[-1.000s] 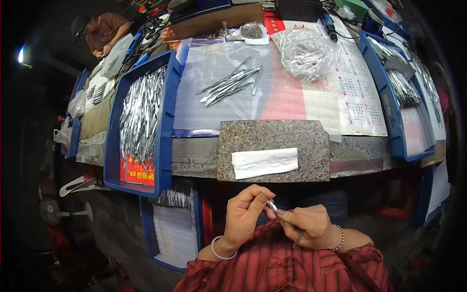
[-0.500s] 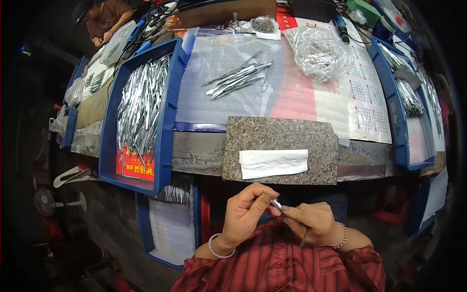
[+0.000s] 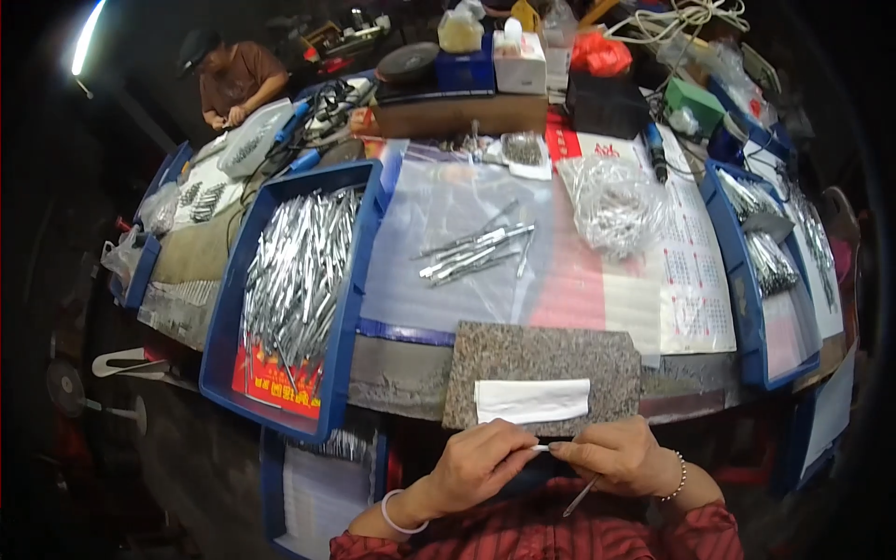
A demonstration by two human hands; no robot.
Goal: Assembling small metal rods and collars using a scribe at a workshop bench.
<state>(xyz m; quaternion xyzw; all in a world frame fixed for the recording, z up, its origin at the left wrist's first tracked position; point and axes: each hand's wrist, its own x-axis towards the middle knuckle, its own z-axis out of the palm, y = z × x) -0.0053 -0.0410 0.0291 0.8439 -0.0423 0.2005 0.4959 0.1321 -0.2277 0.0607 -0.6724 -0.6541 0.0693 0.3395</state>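
My left hand (image 3: 481,464) and my right hand (image 3: 616,455) meet just beyond the front edge of the bench. Between their fingertips they pinch a small shiny metal piece (image 3: 541,448), mostly covered by fingers. A thin metal strip or tool (image 3: 579,498) pokes out below my right palm; its kind is unclear. Right behind the hands lies a speckled stone slab (image 3: 611,369) with a folded white cloth (image 3: 532,401) on it. Farther back, several slim silver metal rods (image 3: 476,254) lie loosely on plastic sheeting.
At left, a blue tray (image 3: 358,289) holds a heap of silver rods (image 3: 303,271). A clear plastic bag (image 3: 616,210) lies at back right. Another blue tray (image 3: 775,359) with bagged parts stands at far right. A person (image 3: 241,84) works at far left.
The view has tilted up, so the bench sits lower in the picture. My left hand has turned more knuckles-up, and the pinched piece now lies nearly level instead of slanting.
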